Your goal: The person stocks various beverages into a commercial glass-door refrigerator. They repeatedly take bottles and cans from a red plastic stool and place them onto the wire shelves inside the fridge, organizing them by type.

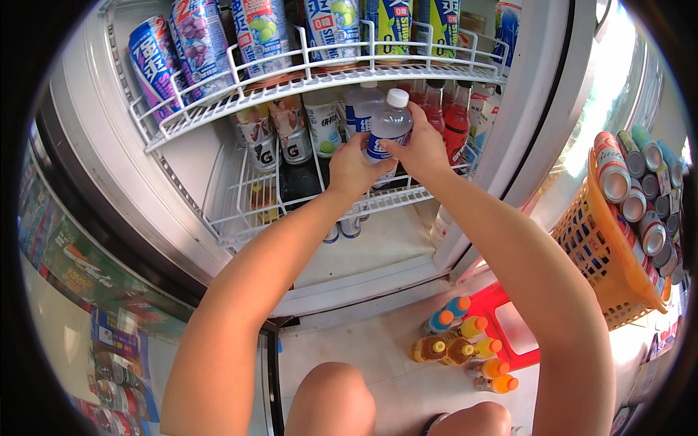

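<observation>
Both hands hold one clear plastic bottle (393,121) with a white cap and a blue label, at the front of a wire fridge shelf (398,199). My left hand (354,168) grips its lower left side. My right hand (424,143) wraps around it from the right, fingers partly hidden behind it. A similar clear bottle (364,103) stands just behind. Left of my hands are a white bottle with a green design (324,122) and Gatorade bottles (294,136). Bottles of red drink (457,126) stand to the right.
Tall cans (260,32) line the upper wire shelf (327,74). On the floor stand several bottles with orange, yellow caps (473,349) beside a red plastic stool or crate (491,310). An orange basket (600,256) heaped with cans (635,201) is at the right. The open fridge door (267,376) is at the left.
</observation>
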Demonstrator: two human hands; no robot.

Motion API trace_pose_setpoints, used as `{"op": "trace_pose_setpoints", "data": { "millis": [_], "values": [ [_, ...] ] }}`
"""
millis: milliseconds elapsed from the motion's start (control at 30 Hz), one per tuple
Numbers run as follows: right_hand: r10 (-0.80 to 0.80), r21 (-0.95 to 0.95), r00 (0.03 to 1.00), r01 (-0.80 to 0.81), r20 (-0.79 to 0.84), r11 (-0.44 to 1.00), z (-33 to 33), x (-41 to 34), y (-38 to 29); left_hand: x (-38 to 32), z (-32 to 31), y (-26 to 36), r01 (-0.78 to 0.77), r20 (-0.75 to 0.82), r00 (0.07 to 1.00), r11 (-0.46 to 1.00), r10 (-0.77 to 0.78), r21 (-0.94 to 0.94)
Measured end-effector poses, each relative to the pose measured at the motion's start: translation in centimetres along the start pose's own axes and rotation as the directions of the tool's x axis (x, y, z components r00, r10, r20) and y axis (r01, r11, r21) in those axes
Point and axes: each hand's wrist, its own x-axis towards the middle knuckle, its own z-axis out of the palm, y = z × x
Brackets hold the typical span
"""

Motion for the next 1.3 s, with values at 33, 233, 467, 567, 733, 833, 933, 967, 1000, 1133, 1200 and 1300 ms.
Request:
{"op": "trace_pose_setpoints", "data": {
  "millis": [33,233,467,567,733,833,933,967,1000,1133,1200,1300],
  "values": [
    [0.042,0.006,0.999,-0.042,0.004,0.999,0.3,0.0,-0.2,0.0,0.0,-0.1,0.024,-0.001,1.000,1.000,-0.024,0.008],
    [0.012,0.049,1.000,-0.013,0.020,0.999,2.4,-0.6,1.4,-0.2,1.3,-1.0,0.052,-0.064,0.997,0.999,-0.053,-0.007],
    [0.095,0.111,0.978,-0.117,0.184,0.987,2.4,-2.1,2.0,-1.1,1.9,-0.3,0.133,-0.118,0.983,0.987,-0.143,-0.091],
    [0.081,0.185,0.976,-0.120,0.204,0.975,2.3,-2.5,2.1,-1.5,1.7,0.2,0.167,-0.081,0.982,0.986,-0.168,-0.022],
    [-0.070,0.323,0.992,0.031,0.110,0.946,2.1,-6.8,3.3,-3.5,1.8,1.7,0.104,-0.213,0.974,0.988,-0.078,0.114],
    [0.000,0.452,0.987,-0.072,0.159,0.889,-2.1,-11.7,3.3,-8.9,4.9,4.2,-0.178,-0.359,0.919,0.984,0.163,-0.010],
    [0.091,0.539,0.990,-0.133,0.104,0.832,-7.3,-18.4,3.6,-15.9,7.2,10.8,-0.200,-0.083,0.980,0.899,0.182,-0.390],
    [0.114,0.544,0.992,-0.126,0.056,0.830,-8.6,-20.9,4.4,-17.6,7.7,12.9,-0.139,0.038,0.983,0.872,0.177,-0.469],
    [0.133,0.554,0.991,-0.112,0.002,0.825,-9.9,-23.5,4.9,-19.0,7.6,14.8,-0.075,0.159,0.970,0.845,0.186,-0.529],
    [0.476,0.635,0.869,-0.294,-0.133,0.715,-17.5,-34.8,7.1,-24.7,11.7,21.8,0.189,0.545,0.797,0.750,0.260,-0.634],
    [0.607,0.654,0.755,-0.332,-0.248,0.680,-20.9,-41.9,8.7,-28.6,14.1,25.3,0.182,0.621,0.702,0.755,0.348,-0.630],
    [0.780,0.740,0.507,-0.349,-0.367,0.575,-26.6,-52.2,8.0,-33.6,16.1,30.8,0.153,0.732,0.485,0.779,0.478,-0.609]
  ]
}}
